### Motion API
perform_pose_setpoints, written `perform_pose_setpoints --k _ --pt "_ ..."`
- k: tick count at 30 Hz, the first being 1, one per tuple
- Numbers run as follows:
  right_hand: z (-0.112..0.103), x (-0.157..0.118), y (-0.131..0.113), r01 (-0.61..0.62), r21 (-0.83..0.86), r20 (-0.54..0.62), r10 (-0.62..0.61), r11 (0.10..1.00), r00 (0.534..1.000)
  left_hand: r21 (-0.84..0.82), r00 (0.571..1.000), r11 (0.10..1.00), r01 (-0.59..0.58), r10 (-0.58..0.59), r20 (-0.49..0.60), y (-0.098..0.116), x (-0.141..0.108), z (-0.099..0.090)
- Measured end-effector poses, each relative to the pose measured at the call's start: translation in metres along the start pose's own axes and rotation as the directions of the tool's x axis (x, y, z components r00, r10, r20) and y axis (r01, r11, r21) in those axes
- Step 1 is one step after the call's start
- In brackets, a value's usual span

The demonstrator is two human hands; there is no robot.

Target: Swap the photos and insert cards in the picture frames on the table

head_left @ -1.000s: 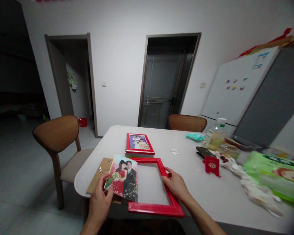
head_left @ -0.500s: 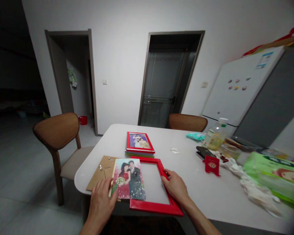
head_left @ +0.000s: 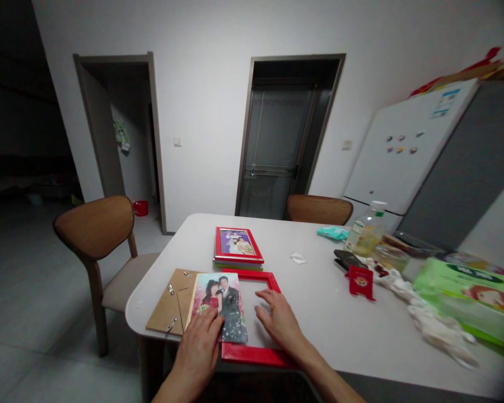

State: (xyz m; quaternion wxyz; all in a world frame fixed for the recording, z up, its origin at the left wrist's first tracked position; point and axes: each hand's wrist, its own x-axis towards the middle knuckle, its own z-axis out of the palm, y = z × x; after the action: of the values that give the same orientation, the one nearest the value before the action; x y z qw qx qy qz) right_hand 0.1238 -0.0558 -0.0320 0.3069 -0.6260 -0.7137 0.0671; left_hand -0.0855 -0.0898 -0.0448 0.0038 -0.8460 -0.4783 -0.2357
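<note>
A photo print (head_left: 232, 305) of a couple lies over the left part of an empty red picture frame (head_left: 252, 354), which rests on the table near its front edge. My left hand (head_left: 199, 341) is laid flat across the lower left of the print, fingers stretched out. Over the frame's right side hovers my right hand (head_left: 279, 322), fingers spread toward the frame's opening and holding nothing; it hides part of the right rail. Partly under the print sits a brown backing board (head_left: 163, 308) with metal clips.
Behind the frame is a stack of red-framed pictures (head_left: 237, 244). To the right are a crumpled tissue (head_left: 298, 258), a red card-like piece (head_left: 361, 281), a black phone-like object (head_left: 346, 258), a bottle (head_left: 365, 232) and a green tissue pack (head_left: 470, 299). A wooden chair (head_left: 96, 226) stands left.
My left hand has slid right from the print's edge onto its face. My right hand has let go of the frame's right rail and shifted left over the opening.
</note>
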Motion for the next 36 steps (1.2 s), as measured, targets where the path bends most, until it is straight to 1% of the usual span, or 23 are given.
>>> perform_pose_setpoints --k 2,4,6,7,9,10,11,12,13,14,15,16,17,18,19,21,23,25,27,29,31,33,36 --pt "0.004 -0.002 -0.01 0.034 0.122 0.032 -0.038 0.992 0.999 -0.008 0.997 1.0 -0.018 0.018 -0.072 -0.005 0.001 -0.002" --pt "0.004 -0.003 -0.018 0.032 0.239 0.026 -0.04 0.97 0.999 -0.072 0.983 0.997 -0.034 0.02 -0.185 -0.012 0.003 -0.01" --pt "0.001 -0.001 -0.024 -0.004 0.364 0.026 -0.006 0.931 1.0 -0.197 0.95 0.98 0.003 -0.064 -0.307 -0.017 0.008 -0.024" --pt "0.0 0.0 -0.027 -0.03 0.433 0.033 0.017 0.901 0.999 -0.281 0.92 0.958 0.059 -0.161 -0.358 -0.019 0.011 -0.033" --pt "-0.003 0.003 -0.034 -0.093 0.575 0.081 0.056 0.813 0.995 -0.486 0.819 0.851 0.198 -0.416 -0.395 -0.017 0.017 -0.048" --pt "-0.003 0.004 -0.037 -0.138 0.641 0.127 0.074 0.755 0.989 -0.603 0.758 0.76 0.242 -0.536 -0.371 -0.014 0.021 -0.053" --pt "-0.001 0.004 -0.041 -0.199 0.699 0.188 0.092 0.687 0.978 -0.722 0.707 0.645 0.25 -0.631 -0.319 -0.01 0.024 -0.055" --pt "0.001 0.004 -0.045 -0.271 0.75 0.259 0.108 0.603 0.96 -0.831 0.678 0.511 0.22 -0.693 -0.247 -0.004 0.026 -0.055" --pt "0.004 0.004 -0.048 -0.34 0.796 0.328 0.117 0.501 0.938 -0.915 0.673 0.369 0.166 -0.72 -0.168 0.004 0.029 -0.052" --pt "0.006 0.003 -0.051 -0.395 0.836 0.377 0.124 0.38 0.918 -0.969 0.688 0.225 0.103 -0.72 -0.094 0.012 0.03 -0.046" --pt "0.008 0.002 -0.054 -0.419 0.873 0.397 0.139 0.247 0.908 -0.994 0.708 0.097 0.052 -0.706 -0.032 0.02 0.032 -0.04" --pt "0.009 0.002 -0.055 -0.407 0.906 0.386 0.165 0.118 0.908 -1.0 0.732 -0.002 0.02 -0.681 0.016 0.027 0.033 -0.032" --pt "0.008 0.002 -0.055 -0.361 0.933 0.351 0.207 0.01 0.913 -0.997 0.755 -0.076 0.006 -0.653 0.054 0.033 0.034 -0.025" --pt "0.005 0.003 -0.053 -0.302 0.951 0.308 0.26 -0.062 0.915 -0.993 0.779 -0.122 0.006 -0.622 0.081 0.038 0.034 -0.019" --pt "0.0 0.004 -0.049 -0.258 0.962 0.273 0.312 -0.092 0.91 -0.989 0.798 -0.144 0.018 -0.594 0.101 0.04 0.034 -0.014" --pt "-0.013 0.01 -0.037 -0.248 0.967 0.253 0.375 -0.061 0.892 -0.991 0.811 -0.121 0.063 -0.572 0.122 0.039 0.034 -0.009" --pt "-0.027 0.016 -0.022 -0.33 0.944 0.292 0.391 0.031 0.873 -0.994 0.798 -0.023 0.106 -0.595 0.099 0.033 0.032 -0.008" --pt "-0.037 0.02 -0.006 -0.414 0.899 0.328 0.408 0.141 0.852 -0.974 0.808 0.152 0.167 -0.587 0.047 0.027 0.029 -0.008" --pt "-0.04 0.023 0.007 -0.473 0.843 0.335 0.439 0.255 0.834 -0.895 0.867 0.374 0.242 -0.498 0.027 0.026 0.026 -0.008" --pt "-0.036 0.023 0.017 -0.513 0.78 0.329 0.464 0.358 0.823 -0.767 0.921 0.569 0.296 -0.382 0.073 0.029 0.022 -0.006" --pt "-0.027 0.024 0.024 -0.528 0.725 0.324 0.457 0.442 0.828 -0.65 0.948 0.699 0.297 -0.298 0.112 0.035 0.018 -0.001" --pt "-0.016 0.026 0.027 -0.505 0.69 0.307 0.422 0.519 0.853 -0.569 0.967 0.784 0.25 -0.235 0.101 0.039 0.014 0.005" --pt "-0.004 0.03 0.029 -0.444 0.638 0.237 0.389 0.628 0.89 -0.503 0.985 0.848 0.169 -0.162 0.057 0.039 0.011 0.011"
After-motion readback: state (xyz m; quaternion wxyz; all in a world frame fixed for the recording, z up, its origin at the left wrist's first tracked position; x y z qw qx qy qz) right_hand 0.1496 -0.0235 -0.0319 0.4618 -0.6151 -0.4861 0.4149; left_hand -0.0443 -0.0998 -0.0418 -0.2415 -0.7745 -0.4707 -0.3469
